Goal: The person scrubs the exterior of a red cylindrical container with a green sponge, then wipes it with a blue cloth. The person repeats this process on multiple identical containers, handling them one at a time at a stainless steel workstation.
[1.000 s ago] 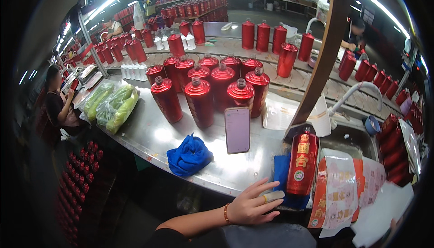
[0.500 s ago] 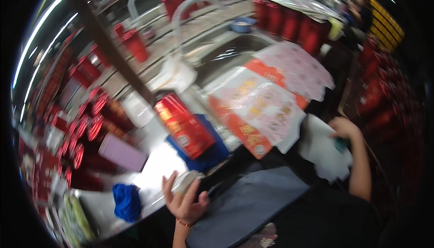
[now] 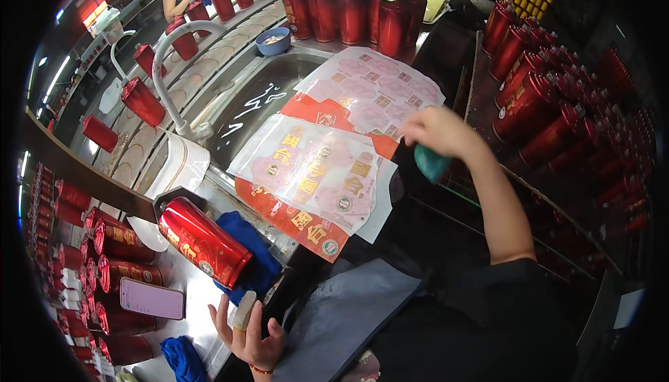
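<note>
My left hand (image 3: 252,337) is at the steel counter's front edge, fingers spread around a small pale block (image 3: 244,310) tucked between them. Just beyond it, a shiny red bottle (image 3: 202,241) with gold lettering lies on its side on a blue cloth (image 3: 254,246), its far end against a dark holder. My right hand (image 3: 440,131) hangs beside the right edge of the printed transfer sheets (image 3: 313,169), fingers curled. A teal piece (image 3: 431,164), its kind unclear, is held under the palm. Pinkish printed sheets (image 3: 376,89) lie farther back, over an orange-red sheet (image 3: 306,109).
A water-filled sink (image 3: 261,100) with a curved tap (image 3: 162,79) lies behind the sheets. A blue bowl (image 3: 273,42) stands at its far rim. Red bottles crowd the left counter, the back and the right rack (image 3: 536,96). A phone (image 3: 152,300) leans at left. Co-workers sit farther off.
A white sheet by my right hand has left it and is out of sight. That hand has moved left and away from me, toward the sheets. My left hand still has the pale block.
</note>
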Tool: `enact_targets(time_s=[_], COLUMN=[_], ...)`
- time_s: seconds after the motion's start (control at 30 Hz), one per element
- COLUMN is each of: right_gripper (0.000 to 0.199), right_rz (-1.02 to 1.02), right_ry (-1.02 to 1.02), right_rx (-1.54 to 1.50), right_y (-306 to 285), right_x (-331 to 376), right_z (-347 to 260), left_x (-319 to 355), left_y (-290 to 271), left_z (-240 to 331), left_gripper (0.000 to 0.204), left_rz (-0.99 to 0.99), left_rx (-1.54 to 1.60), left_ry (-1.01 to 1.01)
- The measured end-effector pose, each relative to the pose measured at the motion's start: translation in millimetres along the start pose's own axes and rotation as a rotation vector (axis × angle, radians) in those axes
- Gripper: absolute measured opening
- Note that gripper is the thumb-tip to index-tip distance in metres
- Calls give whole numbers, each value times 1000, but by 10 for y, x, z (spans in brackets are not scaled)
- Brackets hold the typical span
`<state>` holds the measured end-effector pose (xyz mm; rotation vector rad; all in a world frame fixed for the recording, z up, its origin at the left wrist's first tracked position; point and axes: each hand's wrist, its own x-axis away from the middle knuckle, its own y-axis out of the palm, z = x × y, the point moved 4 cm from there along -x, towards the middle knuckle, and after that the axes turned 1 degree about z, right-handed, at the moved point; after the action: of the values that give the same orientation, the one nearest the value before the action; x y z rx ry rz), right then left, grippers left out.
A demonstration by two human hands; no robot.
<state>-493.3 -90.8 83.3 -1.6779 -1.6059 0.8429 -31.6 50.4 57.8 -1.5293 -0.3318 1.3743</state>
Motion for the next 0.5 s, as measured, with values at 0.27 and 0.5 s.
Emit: enact_targets(time_s=[0.27,0.5], right_gripper=[35,49], right_rz=[-4,16], right_ry=[346,511], right_rx=[370,10], right_y=[-927,-691], right_x=[-1559,-1708], right_z=[1350,1818], left_x=[-6,56], left_y=[50,97], left_z=[-86,-191], left_gripper=[31,28], left_rz=[8,-31], left_rx=[3,3], left_ry=[-53,-64])
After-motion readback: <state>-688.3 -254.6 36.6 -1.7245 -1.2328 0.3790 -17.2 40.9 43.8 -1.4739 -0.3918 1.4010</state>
